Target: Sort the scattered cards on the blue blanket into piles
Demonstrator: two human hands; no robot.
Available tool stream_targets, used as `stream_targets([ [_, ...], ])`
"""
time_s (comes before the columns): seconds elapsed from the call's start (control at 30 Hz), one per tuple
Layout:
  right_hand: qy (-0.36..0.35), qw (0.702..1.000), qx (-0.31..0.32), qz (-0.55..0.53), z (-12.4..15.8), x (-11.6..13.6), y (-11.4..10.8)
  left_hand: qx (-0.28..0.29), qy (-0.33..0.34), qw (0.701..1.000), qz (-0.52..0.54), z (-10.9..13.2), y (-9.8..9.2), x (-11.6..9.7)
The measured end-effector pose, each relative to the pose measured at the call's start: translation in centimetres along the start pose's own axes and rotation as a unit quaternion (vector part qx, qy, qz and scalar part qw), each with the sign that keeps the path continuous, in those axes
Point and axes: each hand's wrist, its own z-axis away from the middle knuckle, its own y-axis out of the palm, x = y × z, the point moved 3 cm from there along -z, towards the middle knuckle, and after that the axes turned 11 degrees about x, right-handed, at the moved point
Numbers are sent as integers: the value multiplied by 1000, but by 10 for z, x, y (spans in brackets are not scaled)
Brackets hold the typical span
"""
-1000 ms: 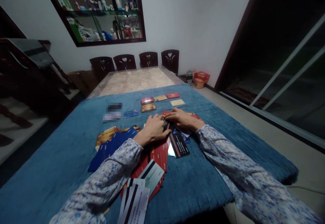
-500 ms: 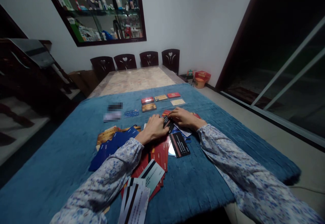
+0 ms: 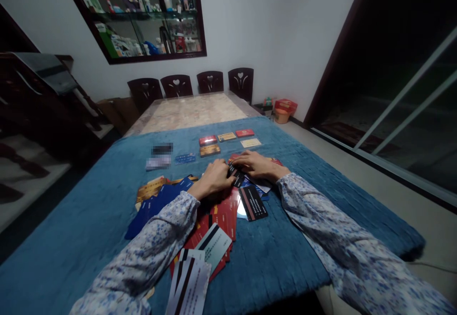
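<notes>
Between my two hands is a black card (image 3: 236, 177) with pale print, over the pile in the middle. My left hand (image 3: 215, 178) has its fingers curled at the card's left side. From the right, the bent fingers of my right hand (image 3: 255, 164) hold its upper end; the fingertips are partly hidden. Another black card (image 3: 253, 203) lies just below, overlapping blue and white ones. Red cards (image 3: 224, 217) fan out under my left wrist, with a pale green card (image 3: 216, 243) and white striped cards (image 3: 191, 286) on their near end. Dark blue cards (image 3: 160, 201) spread left of my left forearm.
Farther back on the blue cloth (image 3: 107, 182) lie red stacks (image 3: 207, 140), gold cards (image 3: 210, 150), a cream card (image 3: 251, 142) and a light blue card (image 3: 184, 159). Two blurred cards (image 3: 159, 162) lie left. Chairs (image 3: 176, 86) line the table's far end.
Both hands stay over the same spot, with the left fingers shifting slightly on the black card and the right fingers moving a little left. The surrounding cards look unchanged.
</notes>
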Motion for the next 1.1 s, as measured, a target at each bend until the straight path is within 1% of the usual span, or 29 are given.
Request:
stream_targets([
  [0.17, 14, 999, 17, 23, -4, -2, 0, -7, 15, 999, 29, -4, 4, 3],
  [0.3, 17, 999, 16, 44, -8, -7, 3, -13, 23, 998, 50, -6, 5, 3],
  [0.47, -28, 999, -15, 44, -11, -13, 8, -15, 21, 997, 66, -5, 2, 3],
  [0.6, -24, 999, -33, 31, -10, -18, 9, -13, 26, 997, 71, -4, 1, 3],
  [0.8, -27, 998, -57, 21, -7, -16, 5, -9, 38, 995, 91, 1, -3, 0],
  [0.87, -20, 997, -76, 16, -6, -15, 4, -12, 35, 995, 94, 3, -4, 0],
  [0.97, -5, 993, -119, 1, -5, -13, 3, -20, 45, 994, 98, 2, -4, 2],
  [1.1, 11, 986, -168, -20, -5, -10, 4, -43, 55, 994, 85, -3, -2, 11],
])
